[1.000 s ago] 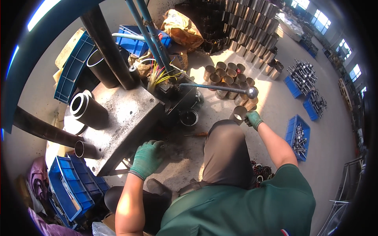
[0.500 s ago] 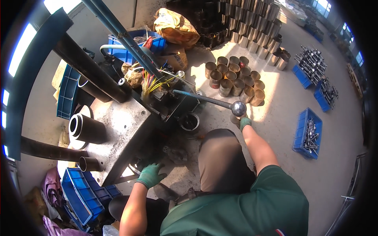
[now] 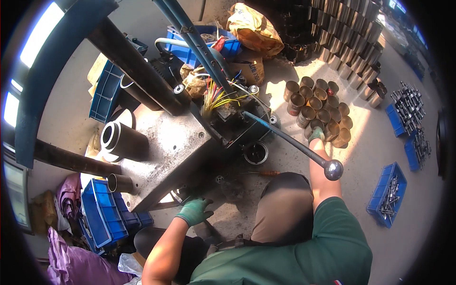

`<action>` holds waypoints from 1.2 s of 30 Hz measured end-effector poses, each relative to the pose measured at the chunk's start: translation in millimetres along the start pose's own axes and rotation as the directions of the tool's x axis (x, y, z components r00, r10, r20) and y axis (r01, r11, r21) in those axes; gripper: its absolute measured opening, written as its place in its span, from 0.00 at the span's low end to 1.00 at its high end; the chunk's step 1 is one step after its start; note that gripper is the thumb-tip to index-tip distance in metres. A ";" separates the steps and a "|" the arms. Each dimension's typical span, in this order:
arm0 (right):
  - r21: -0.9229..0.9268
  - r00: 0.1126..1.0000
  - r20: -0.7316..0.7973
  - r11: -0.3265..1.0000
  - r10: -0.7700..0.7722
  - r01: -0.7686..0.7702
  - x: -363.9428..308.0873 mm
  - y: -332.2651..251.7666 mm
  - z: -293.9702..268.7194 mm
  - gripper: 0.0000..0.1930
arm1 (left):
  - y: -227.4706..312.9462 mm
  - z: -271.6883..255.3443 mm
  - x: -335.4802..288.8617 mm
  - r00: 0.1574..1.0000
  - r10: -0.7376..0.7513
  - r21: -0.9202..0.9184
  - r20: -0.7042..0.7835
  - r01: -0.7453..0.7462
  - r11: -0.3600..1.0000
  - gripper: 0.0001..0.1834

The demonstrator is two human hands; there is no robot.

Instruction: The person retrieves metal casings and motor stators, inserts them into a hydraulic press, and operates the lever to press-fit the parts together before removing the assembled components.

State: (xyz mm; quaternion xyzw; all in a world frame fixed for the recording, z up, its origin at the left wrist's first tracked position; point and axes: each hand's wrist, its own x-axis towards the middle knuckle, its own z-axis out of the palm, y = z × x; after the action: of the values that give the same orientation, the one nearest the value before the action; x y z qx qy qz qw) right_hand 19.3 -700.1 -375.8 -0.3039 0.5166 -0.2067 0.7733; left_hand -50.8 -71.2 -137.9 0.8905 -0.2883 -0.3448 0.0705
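Observation:
My right hand (image 3: 317,135), in a green glove, reaches to the near edge of a group of short metal tubes on the floor. Its fingers are at the rim of one rusty metal tube (image 3: 314,126) that stands among the others; the grip is partly hidden. My left hand (image 3: 194,212), also in a green glove, is held out low beside the steel machine table (image 3: 166,142), its fingers apart and nothing in them. Between my arms slants a lever (image 3: 294,142) with a ball knob (image 3: 333,169), passing above the right forearm.
Stacked shiny tubes (image 3: 349,42) rise at the back right. Blue bins (image 3: 387,194) of metal parts stand on the right floor. A large dark tube (image 3: 126,141) rests on the machine table, near loose coloured wires (image 3: 218,99). Blue crates (image 3: 102,213) lie at lower left.
My right hand has moved forward from beside the ball knob to the tube group, carrying a tube. The view has shifted, and my left hand stays low by the machine table.

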 end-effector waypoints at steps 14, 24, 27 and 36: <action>-0.420 0.974 0.217 0.907 0.059 0.039 63.2 -41.8 -30.0 0.24 | 10.9 -9.5 8.1 0.981 0.097 -0.040 -0.168 -0.105 0.994 0.29; -0.742 0.583 0.646 0.228 0.493 0.630 -165.0 -22.4 72.0 0.14 | -7.9 -96.1 -99.3 0.592 0.014 -0.153 -0.806 -0.230 0.961 0.24; -0.333 0.305 0.772 -0.055 0.557 0.941 -257.3 -44.6 130.6 0.10 | -22.0 -100.2 -159.4 0.318 -0.205 -0.328 -0.925 -0.400 0.856 0.22; 0.318 -0.282 0.721 0.060 0.633 0.946 -504.6 -3.1 174.6 0.08 | -76.0 66.8 -345.6 0.016 -0.766 -0.737 -0.643 -0.286 0.613 0.21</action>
State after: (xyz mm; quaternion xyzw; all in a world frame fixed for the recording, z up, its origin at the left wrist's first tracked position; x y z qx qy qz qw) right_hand -11.4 -337.8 15.2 -0.8432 -0.4390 0.1615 0.2649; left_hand -265.1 190.6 -14.6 0.7928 0.1899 0.2657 0.5147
